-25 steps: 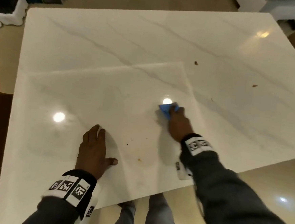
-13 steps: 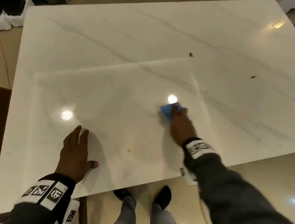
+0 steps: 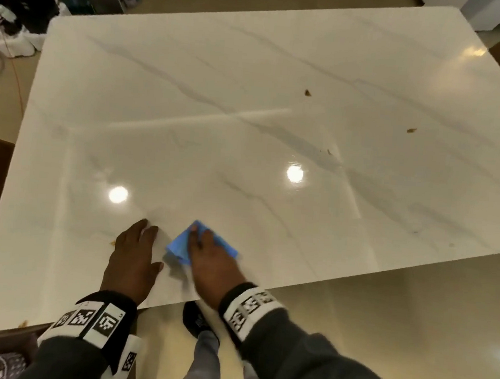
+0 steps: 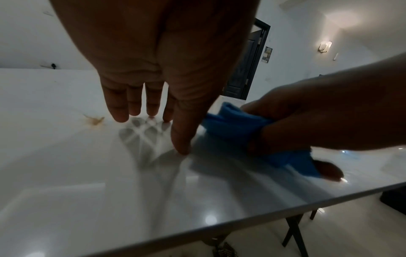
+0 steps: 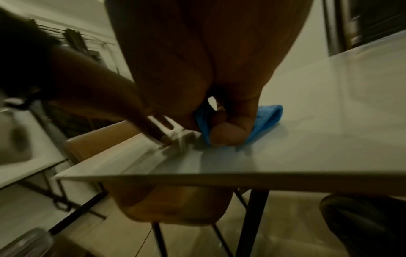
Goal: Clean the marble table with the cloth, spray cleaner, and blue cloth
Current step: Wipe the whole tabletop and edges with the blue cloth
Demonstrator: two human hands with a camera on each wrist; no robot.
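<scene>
One folded blue cloth [image 3: 201, 244] lies on the glossy white grey-veined marble table [image 3: 251, 84] near its front edge, pinned under the right hand [image 3: 211, 264], whose fingers and thumb curl round it. Just left of that grip the left hand [image 3: 132, 262] rests flat, fingers straight, holding nothing. Two brown crumbs [image 3: 308, 92] lie well beyond the grip; one tan stain [image 4: 94, 120] sits left of the left fingertips [image 4: 119, 111]. Beige tiled floor [image 3: 412, 321] surrounds the table.
</scene>
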